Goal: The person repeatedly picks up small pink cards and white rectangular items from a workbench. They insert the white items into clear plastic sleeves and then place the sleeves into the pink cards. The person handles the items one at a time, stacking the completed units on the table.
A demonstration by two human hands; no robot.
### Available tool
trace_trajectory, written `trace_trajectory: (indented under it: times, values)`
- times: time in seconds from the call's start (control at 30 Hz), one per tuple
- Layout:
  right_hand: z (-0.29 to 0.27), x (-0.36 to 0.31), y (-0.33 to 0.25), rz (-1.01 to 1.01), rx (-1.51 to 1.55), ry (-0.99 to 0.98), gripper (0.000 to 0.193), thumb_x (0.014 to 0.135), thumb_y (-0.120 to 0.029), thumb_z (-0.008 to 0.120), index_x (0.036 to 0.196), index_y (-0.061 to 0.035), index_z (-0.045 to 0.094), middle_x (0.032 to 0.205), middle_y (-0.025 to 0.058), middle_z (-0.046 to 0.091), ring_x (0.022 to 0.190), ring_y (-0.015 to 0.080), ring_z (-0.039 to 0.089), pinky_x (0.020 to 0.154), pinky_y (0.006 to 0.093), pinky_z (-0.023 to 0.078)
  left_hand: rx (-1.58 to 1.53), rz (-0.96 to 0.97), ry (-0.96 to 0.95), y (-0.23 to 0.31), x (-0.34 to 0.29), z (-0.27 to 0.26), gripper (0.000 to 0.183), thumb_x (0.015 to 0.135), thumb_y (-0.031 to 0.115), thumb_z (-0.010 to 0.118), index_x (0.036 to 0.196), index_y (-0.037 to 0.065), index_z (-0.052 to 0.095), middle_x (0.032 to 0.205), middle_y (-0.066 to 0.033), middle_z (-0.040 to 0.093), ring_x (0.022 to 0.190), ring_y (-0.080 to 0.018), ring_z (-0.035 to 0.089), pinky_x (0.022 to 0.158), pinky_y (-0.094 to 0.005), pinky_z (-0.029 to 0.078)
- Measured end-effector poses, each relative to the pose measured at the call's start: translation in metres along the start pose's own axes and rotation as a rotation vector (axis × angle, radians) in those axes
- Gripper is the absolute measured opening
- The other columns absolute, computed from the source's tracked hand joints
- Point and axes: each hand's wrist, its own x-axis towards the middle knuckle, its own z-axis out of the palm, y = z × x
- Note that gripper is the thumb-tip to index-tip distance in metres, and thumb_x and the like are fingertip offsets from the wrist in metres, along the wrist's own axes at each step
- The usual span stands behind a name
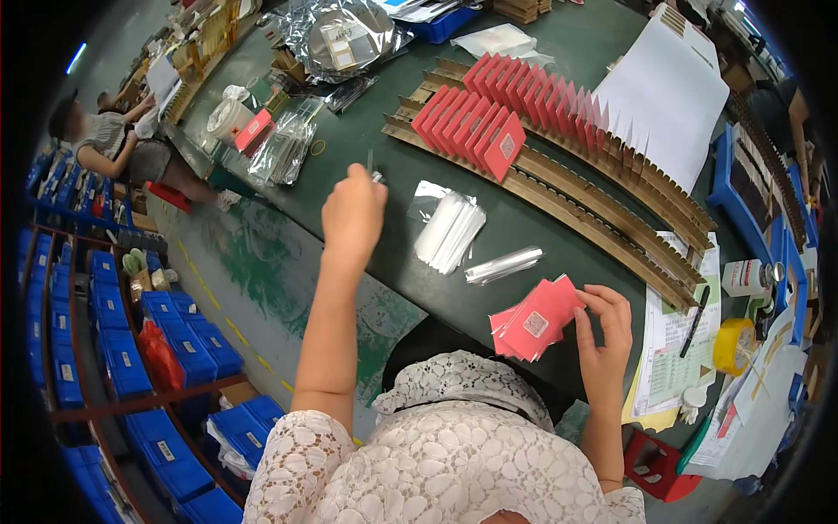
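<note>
My left hand (353, 217) is raised over the left part of the green table (349, 131), its fingers curled together. A thin, clear or shiny bit shows at its fingertips, too small to name. My right hand (607, 327) has thumb and fingertips at the right edge of a fanned pile of red cards (546, 314) by the table's near edge, pinching a card there. A bundle of clear plastic sleeves (449, 234) lies between the hands, with a narrower clear bundle (504, 265) beside it. Beyond stands a slotted wooden rack (602, 214) with upright red cards (476, 127) in two rows.
Silvery bags (288, 144), a white tub (230, 120) and a film-wrapped reel (349, 39) stand far left. Printed papers (676, 349), a black pen (696, 321) and yellow tape (733, 346) lie right. Blue bins (166, 445) fill shelves at left; another person (122, 148) sits beyond.
</note>
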Motion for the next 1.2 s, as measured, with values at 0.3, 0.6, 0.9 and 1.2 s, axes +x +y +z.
trace_trajectory:
  times: [0.3,0.6,0.9,1.2]
  values:
    - [0.007,0.003,-0.009,0.244,0.607,-0.121,0.028,0.088,-0.001,0.058,0.115,-0.0009,0.055,0.1,0.0089,0.061,0.085,0.0131,0.058,0.079,0.0254,0.045,-1.159,-0.045,-0.666,0.019,-0.05,-0.054,0.018,0.095,0.015,0.05,0.103,0.0,0.057,0.073,0.0011,0.058,0.051,-0.0041,0.05,0.044,-0.0177,0.03]
    - [0.015,0.022,-0.038,0.401,0.98,-0.277,0.025,0.091,-0.004,0.056,0.113,0.002,0.046,0.094,0.0069,0.062,0.082,0.0102,0.06,0.072,0.024,0.048,-1.317,0.047,-1.027,0.06,-0.08,-0.043,0.02,0.096,0.012,0.046,0.105,-0.003,0.053,0.08,-0.0058,0.059,0.056,-0.0065,0.053,0.045,-0.0182,0.033]
    - [0.015,0.021,-0.03,0.443,0.96,-0.187,0.019,0.092,-0.006,0.056,0.108,0.0007,0.049,0.087,0.0054,0.063,0.074,0.0088,0.06,0.066,0.0225,0.048,-1.558,-0.077,-0.87,0.036,-0.075,-0.019,0.014,0.093,0.012,0.053,0.099,0.001,0.049,0.085,-0.008,0.058,0.066,-0.0098,0.055,0.057,-0.0205,0.041]
    - [0.016,0.023,-0.028,0.432,0.985,-0.128,0.019,0.091,-0.006,0.057,0.108,0.0004,0.049,0.088,0.006,0.064,0.074,0.0086,0.062,0.065,0.0214,0.048,-1.391,-0.039,-0.729,0.044,-0.077,-0.022,0.009,0.088,0.006,0.059,0.093,0.002,0.052,0.073,-0.0058,0.059,0.053,-0.0072,0.052,0.04,-0.0164,0.03]
